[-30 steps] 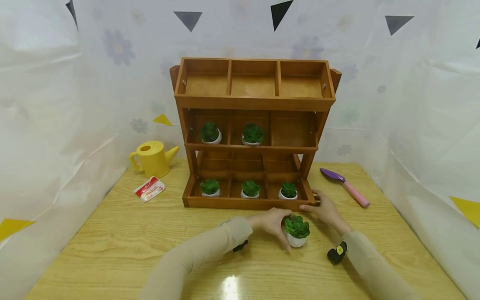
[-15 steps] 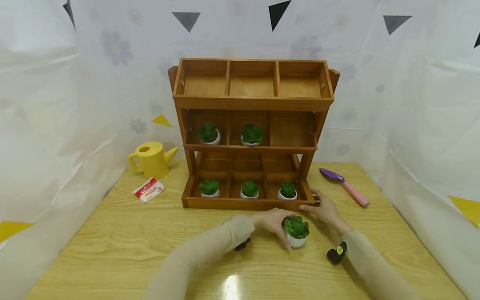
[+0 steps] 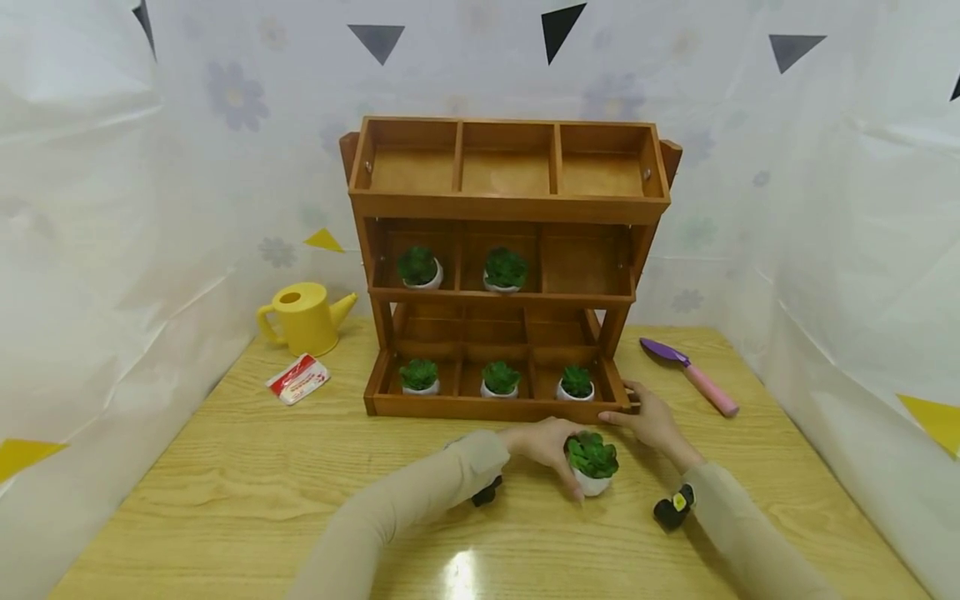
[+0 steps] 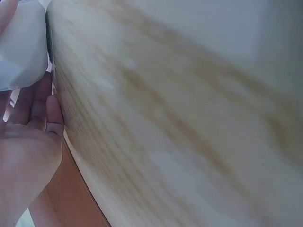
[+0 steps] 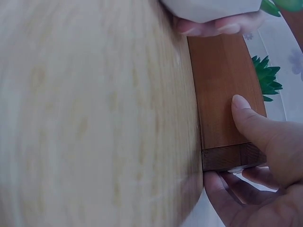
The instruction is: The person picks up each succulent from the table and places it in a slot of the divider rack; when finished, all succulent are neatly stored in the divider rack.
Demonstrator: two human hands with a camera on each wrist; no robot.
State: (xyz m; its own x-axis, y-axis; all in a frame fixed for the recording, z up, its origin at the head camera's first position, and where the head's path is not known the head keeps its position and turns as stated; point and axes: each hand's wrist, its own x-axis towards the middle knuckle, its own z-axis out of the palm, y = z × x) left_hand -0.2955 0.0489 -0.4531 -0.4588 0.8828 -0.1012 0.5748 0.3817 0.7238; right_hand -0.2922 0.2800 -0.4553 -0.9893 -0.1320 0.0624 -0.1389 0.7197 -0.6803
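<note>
My left hand [image 3: 546,446] holds a potted succulent [image 3: 592,458] in a white pot, thumb in front and fingers behind, just before the wooden shelf's front right part. The left wrist view shows the white pot [image 4: 23,45] with fingers [image 4: 40,101] curled around its far side. My right hand [image 3: 651,418] grips the front right corner of the three-tier wooden shelf [image 3: 495,407]. In the right wrist view, the thumb [image 5: 248,118] lies on the front board [image 5: 225,94] and the other fingers wrap the corner's end.
Three small potted succulents [image 3: 500,379] sit in the bottom tier and two more [image 3: 506,268] in the middle tier. A yellow watering can [image 3: 306,321] and a red-and-white card [image 3: 298,379] lie left on the table [image 3: 247,500]. A purple trowel with pink handle [image 3: 705,387] lies right.
</note>
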